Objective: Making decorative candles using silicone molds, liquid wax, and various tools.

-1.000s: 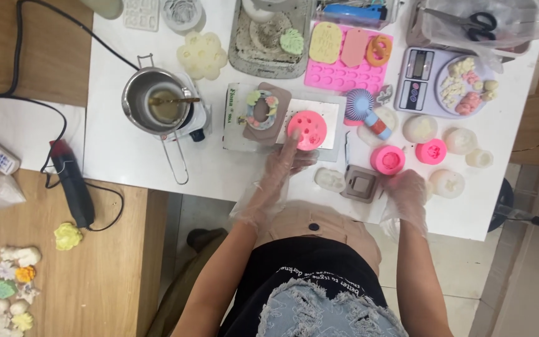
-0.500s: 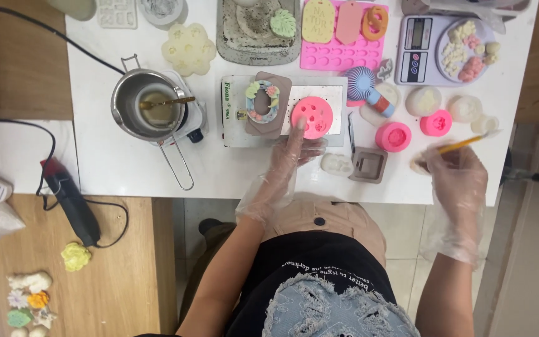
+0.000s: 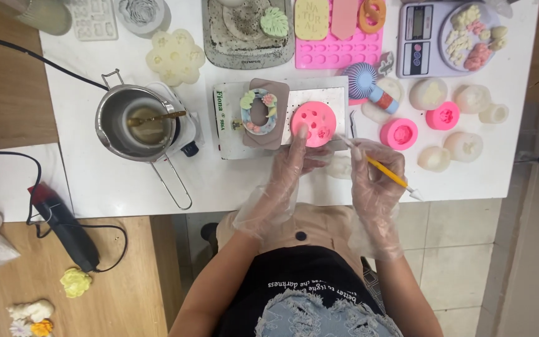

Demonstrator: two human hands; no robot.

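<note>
Bright, even light; soft shadows; sharp.

Left hand (image 3: 294, 156): loose, clear disposable plastic glove, crinkled, cuff flaring past the wrist. Right hand (image 3: 375, 171): same clear glove, baggy along the forearm. Arms bare above the gloves. Torso: tan top with one dark button (image 3: 301, 236); black garment below, white lettering, frayed pale denim patch (image 3: 325, 315).

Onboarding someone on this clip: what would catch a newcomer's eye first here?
Probably the two gloved hands at the table's near edge: the left hand steadies a round pink mould on a white slab, and the right hand holds a thin yellow stick tool beside it. Next, the steel pot on a small burner to the left, and smaller pink moulds to the right.
</note>
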